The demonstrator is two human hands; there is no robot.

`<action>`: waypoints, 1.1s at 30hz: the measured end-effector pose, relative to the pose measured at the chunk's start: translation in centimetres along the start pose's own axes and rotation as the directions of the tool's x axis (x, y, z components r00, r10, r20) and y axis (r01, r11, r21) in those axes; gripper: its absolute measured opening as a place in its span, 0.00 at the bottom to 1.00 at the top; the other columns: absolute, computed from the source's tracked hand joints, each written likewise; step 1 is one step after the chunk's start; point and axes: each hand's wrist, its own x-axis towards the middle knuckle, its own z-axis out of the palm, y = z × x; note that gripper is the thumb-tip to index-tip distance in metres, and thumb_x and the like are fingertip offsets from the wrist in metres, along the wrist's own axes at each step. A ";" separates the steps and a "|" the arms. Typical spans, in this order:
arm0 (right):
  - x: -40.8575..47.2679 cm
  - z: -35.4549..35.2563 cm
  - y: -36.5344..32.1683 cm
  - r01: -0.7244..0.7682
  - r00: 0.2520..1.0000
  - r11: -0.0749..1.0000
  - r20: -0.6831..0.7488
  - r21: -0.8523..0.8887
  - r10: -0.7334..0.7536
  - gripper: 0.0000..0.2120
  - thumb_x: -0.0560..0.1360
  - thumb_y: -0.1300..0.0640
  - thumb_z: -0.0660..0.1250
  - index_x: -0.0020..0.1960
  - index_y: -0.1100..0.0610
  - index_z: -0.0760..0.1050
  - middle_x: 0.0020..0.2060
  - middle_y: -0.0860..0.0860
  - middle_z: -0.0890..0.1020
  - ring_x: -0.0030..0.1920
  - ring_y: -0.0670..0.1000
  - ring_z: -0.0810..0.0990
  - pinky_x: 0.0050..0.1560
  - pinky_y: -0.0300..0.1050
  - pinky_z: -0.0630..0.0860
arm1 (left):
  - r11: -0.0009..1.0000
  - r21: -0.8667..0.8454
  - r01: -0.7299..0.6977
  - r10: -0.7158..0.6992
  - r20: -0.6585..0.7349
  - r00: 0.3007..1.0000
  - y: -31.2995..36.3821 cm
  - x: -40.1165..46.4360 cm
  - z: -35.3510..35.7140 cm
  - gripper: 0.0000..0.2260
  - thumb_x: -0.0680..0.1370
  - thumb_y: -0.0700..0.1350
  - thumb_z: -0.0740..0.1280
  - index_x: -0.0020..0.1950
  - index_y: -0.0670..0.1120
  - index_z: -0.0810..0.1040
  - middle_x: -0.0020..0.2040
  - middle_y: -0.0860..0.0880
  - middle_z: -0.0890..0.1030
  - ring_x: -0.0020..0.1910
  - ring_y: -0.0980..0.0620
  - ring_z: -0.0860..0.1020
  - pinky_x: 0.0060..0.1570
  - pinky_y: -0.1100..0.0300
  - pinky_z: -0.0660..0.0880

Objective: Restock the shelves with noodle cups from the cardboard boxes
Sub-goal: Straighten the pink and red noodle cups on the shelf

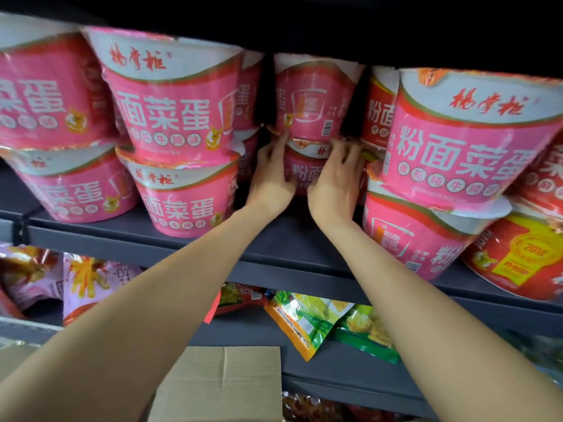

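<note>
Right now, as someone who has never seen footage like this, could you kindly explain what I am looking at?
There is no machine here. A person wears a camera on the head, so this single picture looks forward and down along their bare arms. The left hand and right hand grip the sides of a pink noodle cup deep on the grey shelf, with another cup stacked on it. More pink cups in stacks of two stand on either side. Snack bags lie on the shelf below, and a cardboard box sits at the bottom.
</note>
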 end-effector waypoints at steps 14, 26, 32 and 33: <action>1.9 0.9 1.0 -0.112 0.993 0.989 0.054 0.092 0.108 0.24 0.74 0.67 0.61 0.69 0.57 0.64 0.67 0.53 0.71 0.64 0.54 0.71 0.61 0.46 0.67 | 0.936 0.255 -0.244 0.319 -0.313 0.895 0.1 3.1 1.2 0.08 0.73 0.40 0.70 0.51 0.39 0.79 0.54 0.39 0.76 0.54 0.39 0.74 0.53 0.52 0.71; -0.3 0.5 1.4 0.160 0.986 0.987 -0.060 0.026 -0.158 0.27 0.67 0.72 0.66 0.66 0.63 0.70 0.67 0.62 0.70 0.66 0.63 0.70 0.65 0.56 0.69 | 0.991 0.126 -0.045 0.076 -0.252 0.965 0.0 -0.2 0.8 0.29 0.75 0.34 0.62 0.75 0.43 0.60 0.74 0.42 0.61 0.72 0.45 0.64 0.67 0.57 0.62; 0.0 1.0 0.9 0.182 0.977 0.978 0.132 -0.101 -0.168 0.31 0.75 0.68 0.62 0.76 0.57 0.59 0.74 0.61 0.60 0.74 0.63 0.59 0.68 0.59 0.64 | 0.958 0.265 0.106 -0.098 -0.044 0.994 0.9 1.8 0.7 0.35 0.76 0.36 0.60 0.77 0.40 0.44 0.78 0.41 0.49 0.76 0.44 0.53 0.73 0.56 0.52; -0.1 1.0 1.0 0.183 0.976 0.975 0.143 -0.129 -0.165 0.32 0.75 0.67 0.62 0.76 0.55 0.57 0.75 0.60 0.59 0.74 0.63 0.58 0.68 0.59 0.62 | 0.958 0.271 0.096 -0.085 -0.054 0.995 1.3 1.6 0.6 0.35 0.76 0.35 0.61 0.77 0.39 0.45 0.78 0.40 0.48 0.76 0.43 0.51 0.74 0.56 0.51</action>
